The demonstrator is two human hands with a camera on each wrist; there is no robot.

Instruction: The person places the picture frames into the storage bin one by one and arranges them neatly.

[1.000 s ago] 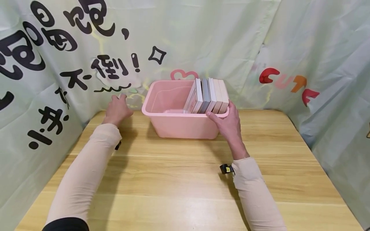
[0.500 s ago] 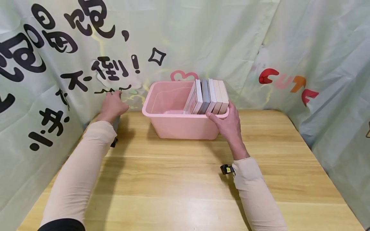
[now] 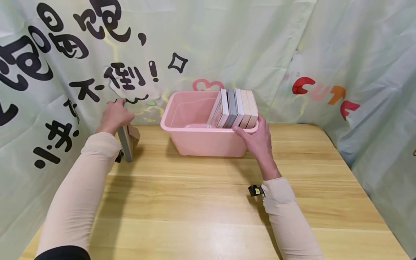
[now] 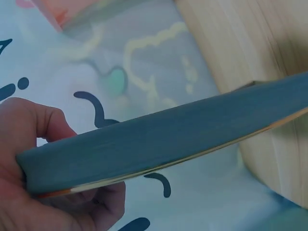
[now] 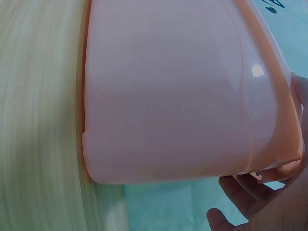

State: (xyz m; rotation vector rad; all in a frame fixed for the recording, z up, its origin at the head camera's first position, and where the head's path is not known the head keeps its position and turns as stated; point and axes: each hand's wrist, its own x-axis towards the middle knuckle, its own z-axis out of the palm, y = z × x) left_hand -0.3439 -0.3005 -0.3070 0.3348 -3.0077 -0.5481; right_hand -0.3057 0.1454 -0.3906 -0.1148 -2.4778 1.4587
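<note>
At the left back of the table, my left hand [image 3: 115,115] holds a blue-grey book [image 3: 125,143] by its upper end, the book upright with its spine facing me. In the left wrist view the thumb and fingers pinch the end of the book [image 4: 159,137] from both sides. A pink plastic bin [image 3: 208,141] stands at the middle back. My right hand [image 3: 258,142] grips the bin's right front corner, thumb over the rim. Several books [image 3: 232,108] stand in the right half of the bin, some leaning. In the right wrist view, fingers [image 5: 240,195] curl by the bin's rim.
Right behind the held book a brown flap-like piece [image 3: 133,133] shows; its kind is unclear. The wooden table [image 3: 201,202] meets printed cloth [image 3: 247,43] at the back and sides.
My left hand has moved left and toward me, bringing the blue-grey book out into view upright. The right hand and bin have stayed in place.
</note>
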